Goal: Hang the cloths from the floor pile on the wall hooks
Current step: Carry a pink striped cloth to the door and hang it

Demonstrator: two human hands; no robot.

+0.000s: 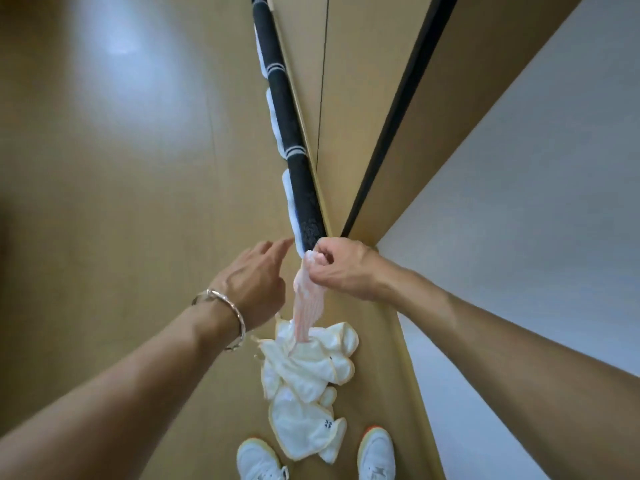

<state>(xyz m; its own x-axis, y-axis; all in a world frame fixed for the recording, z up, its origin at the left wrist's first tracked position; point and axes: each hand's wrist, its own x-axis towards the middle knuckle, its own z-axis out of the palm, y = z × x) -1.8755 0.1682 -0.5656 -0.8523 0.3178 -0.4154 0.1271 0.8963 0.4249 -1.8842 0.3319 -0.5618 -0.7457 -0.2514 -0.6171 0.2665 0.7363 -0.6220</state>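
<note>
Two bare forearms reach in from the near edge. The left hand [252, 282], with one metal bracelet [228, 306] on its wrist, holds nothing. Its fingers are relaxed and its forefinger stretches toward the near end of the rail; whether the tip touches the cloth there cannot be told. The right hand [341, 268] is curled, thumb and fingers pinching the top of one pink cloth [306, 306] right at the rail's near end.

The wooden floor [121, 168] fills the left side, and a white wall panel [519, 202] fills the right. One long black rail [291, 140] runs from the far top edge toward the hands, with one dark strip [398, 133] slanting in from the right to meet it nearly at the same spot. Three white cloths show along the rail's left side: a far one [259, 50], a middle one [275, 123] and a near one [290, 199].

One floor pile [304, 382] of white cloths with yellow edging lies below the hands. They overlap, so their number cannot be told.

The pink cloth hangs long and narrow from the pinch. Its long axis runs far to near in the view, and its free end points down at the pile's far edge.

Two white shoes, left [258, 460] and right [377, 455], stand at the pile's near end.
</note>
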